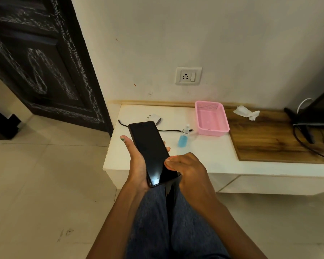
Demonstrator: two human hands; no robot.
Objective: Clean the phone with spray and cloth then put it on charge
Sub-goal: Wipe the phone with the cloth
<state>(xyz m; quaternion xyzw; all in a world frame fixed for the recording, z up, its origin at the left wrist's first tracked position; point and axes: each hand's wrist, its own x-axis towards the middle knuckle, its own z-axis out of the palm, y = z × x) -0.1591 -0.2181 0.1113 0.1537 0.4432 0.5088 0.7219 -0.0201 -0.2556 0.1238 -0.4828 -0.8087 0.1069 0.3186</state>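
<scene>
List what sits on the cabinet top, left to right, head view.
charger → spray bottle → pink basket → cloth → TV stand. The cable is left out: it runs under several of these.

A low white cabinet [204,156] stands against a cream wall [176,34]. An empty pink plastic basket [212,131] sits on its top, beside a wooden board [266,139]. A dark screen [318,109] with trailing black cables [310,144] stands at far right. A dark carved door [36,62] is at left, above pale floor tiles [45,184].
</scene>
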